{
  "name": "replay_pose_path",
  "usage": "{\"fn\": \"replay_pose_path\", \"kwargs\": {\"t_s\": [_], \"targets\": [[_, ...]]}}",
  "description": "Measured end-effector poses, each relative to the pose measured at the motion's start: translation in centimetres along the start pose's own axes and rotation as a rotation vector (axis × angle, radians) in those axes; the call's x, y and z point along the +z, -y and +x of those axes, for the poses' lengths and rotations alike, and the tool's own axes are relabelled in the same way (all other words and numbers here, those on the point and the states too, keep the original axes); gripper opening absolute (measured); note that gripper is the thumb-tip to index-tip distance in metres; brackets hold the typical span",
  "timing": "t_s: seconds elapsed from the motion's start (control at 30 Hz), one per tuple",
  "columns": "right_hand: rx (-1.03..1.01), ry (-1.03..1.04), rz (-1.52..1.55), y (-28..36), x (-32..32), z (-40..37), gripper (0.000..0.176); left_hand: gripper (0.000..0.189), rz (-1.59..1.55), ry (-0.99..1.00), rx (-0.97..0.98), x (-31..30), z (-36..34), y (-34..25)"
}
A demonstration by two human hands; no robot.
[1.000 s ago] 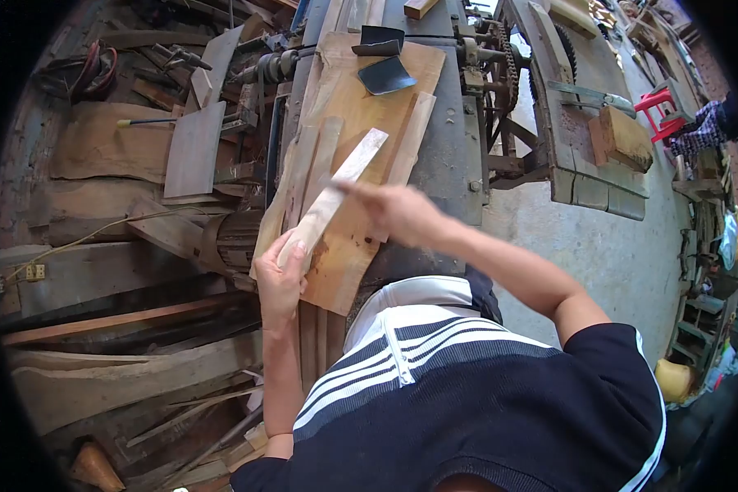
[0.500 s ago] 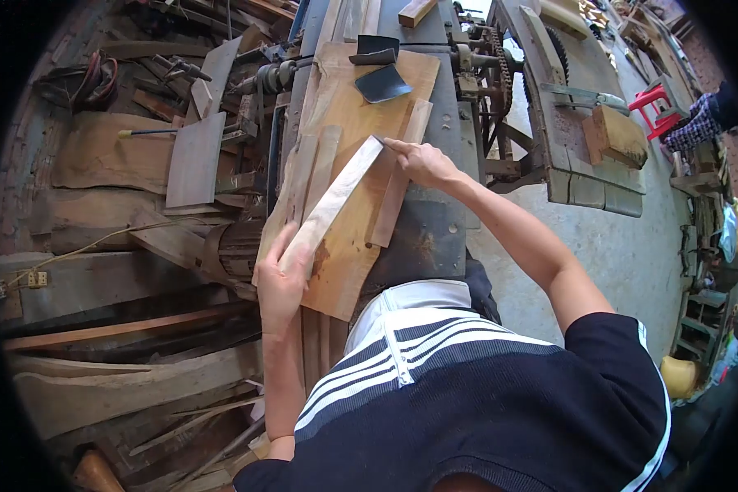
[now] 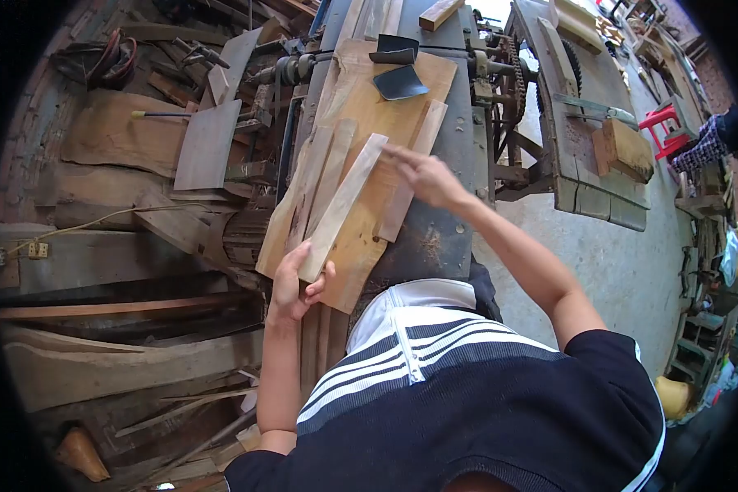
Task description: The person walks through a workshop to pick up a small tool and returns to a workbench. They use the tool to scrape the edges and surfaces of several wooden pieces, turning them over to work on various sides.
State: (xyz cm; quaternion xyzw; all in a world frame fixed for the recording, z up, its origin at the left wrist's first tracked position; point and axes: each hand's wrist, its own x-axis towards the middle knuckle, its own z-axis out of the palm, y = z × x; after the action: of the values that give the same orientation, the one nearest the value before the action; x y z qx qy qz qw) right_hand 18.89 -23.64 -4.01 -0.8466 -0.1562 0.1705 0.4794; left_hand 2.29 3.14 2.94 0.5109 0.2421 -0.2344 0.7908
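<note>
My left hand (image 3: pixel 291 283) is closed around the near end of a pale wooden strip (image 3: pixel 344 207), fingers curling under it. The strip slants away over a wide board (image 3: pixel 357 246). Beside its far end is my right hand (image 3: pixel 429 178), fingers stretched out, their tips at or very near the strip's right edge; motion blurs them. Another wooden strip (image 3: pixel 332 176) lies left of the held one, and a third strip (image 3: pixel 418 160) rests along the board's right side. Two dark pieces, a flat sheet (image 3: pixel 400 83) and a curled sheet (image 3: pixel 395 51), lie toward the board's far end.
The board lies on a grey machine bed (image 3: pixel 439 225). To the right stands a saw table (image 3: pixel 599 184) with a toothed blade and a wood block (image 3: pixel 627 152). Planks (image 3: pixel 107 328) and offcuts crowd the left. A red stool (image 3: pixel 662 131) and a person's checked sleeve (image 3: pixel 701 143) show at right.
The strip has turned slightly in my left hand, whose fingers now show curled around its near end. My right hand has shifted a little off the far tip, along the right edge.
</note>
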Motion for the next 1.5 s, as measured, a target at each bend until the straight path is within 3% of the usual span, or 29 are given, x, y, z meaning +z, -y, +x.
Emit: {"fn": "replay_pose_path", "kwargs": {"t_s": [0.07, 0.1, 0.13, 0.17, 0.23, 0.33, 0.43, 0.57, 0.63, 0.7, 0.73, 0.77, 0.9, 0.93, 0.97, 1.03, 1.1, 1.17, 1.23, 1.27, 1.3, 1.37, 1.47, 1.5], "targets": [[0.01, 0.141, -0.205, 4.5, 1.5, -2.9, 0.041, 0.042, -0.059, 0.011, 0.013, 1.0, -0.3, -0.4], [-0.22, 0.04, -0.207, 4.5, 3.8, -4.3, 0.044, 0.043, -0.12, 0.019, 0.035, 1.2, -0.3, -0.7], [-0.349, 0.077, -0.184, 5.2, 4.9, -5.6, 0.047, 0.043, -0.125, 0.008, 0.037, 1.1, -0.3, -0.7], [-0.306, 0.238, -0.283, 8.4, 4.5, -7.0, 0.051, 0.043, -0.148, 0.0, 0.033, 0.9, -0.2, -0.5], [-0.351, 0.313, -0.286, 8.7, 4.7, -7.5, 0.054, 0.043, -0.172, -0.012, 0.023, 0.4, -0.3, 0.0], [-0.226, 0.102, -0.113, 2.3, 3.8, -2.2, 0.055, 0.036, -0.127, 0.005, -0.011, 0.0, 0.0, 0.8], [-0.19, -0.058, -0.307, 1.7, 3.2, 0.3, 0.052, 0.035, -0.177, 0.023, -0.006, 0.2, 0.1, 1.0], [-0.386, 0.161, -0.288, 6.6, 5.2, -5.9, 0.055, 0.039, -0.118, 0.027, 0.007, 1.2, -0.2, -0.2], [-0.279, 0.261, -0.277, 7.4, 3.6, -5.7, 0.06, 0.043, -0.041, -0.029, -0.011, 1.3, -0.5, -0.2], [-0.063, 0.131, -0.092, 2.7, 2.5, -1.8, 0.058, 0.042, -0.059, -0.017, -0.011, 1.2, -0.5, -0.3], [-0.07, 0.059, -0.183, 1.0, 1.6, 0.3, 0.056, 0.042, -0.075, -0.006, -0.006, 1.1, -0.5, -0.5], [0.057, 0.074, -0.352, 1.2, 0.4, 1.3, 0.054, 0.042, -0.07, -0.001, -0.006, 1.2, -0.6, -0.8], [-0.074, 0.151, -0.227, 5.7, 2.1, -2.6, 0.057, 0.04, -0.033, -0.011, 0.02, 1.3, -0.4, -1.5], [-0.156, 0.203, -0.379, 6.7, 2.9, -3.9, 0.062, 0.04, -0.048, -0.026, 0.006, 1.0, -0.4, -1.6], [-0.335, 0.137, -0.295, 4.4, 4.8, -4.1, 0.064, 0.04, -0.047, -0.03, 0.003, 0.8, -0.3, -1.8], [-0.146, 0.179, -0.228, 5.7, 2.1, -3.2, 0.058, 0.044, 0.005, -0.009, -0.005, 0.7, -0.4, -1.8], [0.003, 0.107, -0.188, 1.5, 1.3, 1.1, 0.05, 0.044, -0.004, -0.007, -0.005, 0.6, -0.3, -1.7], [0.006, 0.022, -0.341, -0.9, 1.6, 3.1, 0.048, 0.044, -0.012, -0.004, 0.004, 0.5, -0.4, -1.9], [0.0, 0.12, -0.31, 2.3, 2.0, 0.6, 0.049, 0.041, -0.052, -0.02, 0.014, 0.6, -0.3, -2.1], [-0.133, 0.065, -0.213, 3.5, 3.2, -1.2, 0.051, 0.041, -0.054, -0.019, 0.022, 0.6, -0.2, -2.2], [-0.125, 0.182, -0.341, 5.7, 3.3, -2.7, 0.056, 0.042, -0.054, -0.018, 0.017, 0.6, -0.2, -2.1], [-0.157, 0.191, -0.272, 5.4, 2.5, -3.0, 0.06, 0.042, -0.055, -0.024, -0.011, 0.5, -0.6, -1.7], [0.12, 0.129, -0.232, 1.3, 0.0, 2.3, 0.057, 0.044, -0.034, -0.054, -0.011, 0.8, -0.5, -1.9], [-0.041, -0.049, -0.332, 1.6, 0.2, 3.0, 0.054, 0.044, -0.024, -0.04, 0.001, 0.8, -0.6, -2.0]]}}
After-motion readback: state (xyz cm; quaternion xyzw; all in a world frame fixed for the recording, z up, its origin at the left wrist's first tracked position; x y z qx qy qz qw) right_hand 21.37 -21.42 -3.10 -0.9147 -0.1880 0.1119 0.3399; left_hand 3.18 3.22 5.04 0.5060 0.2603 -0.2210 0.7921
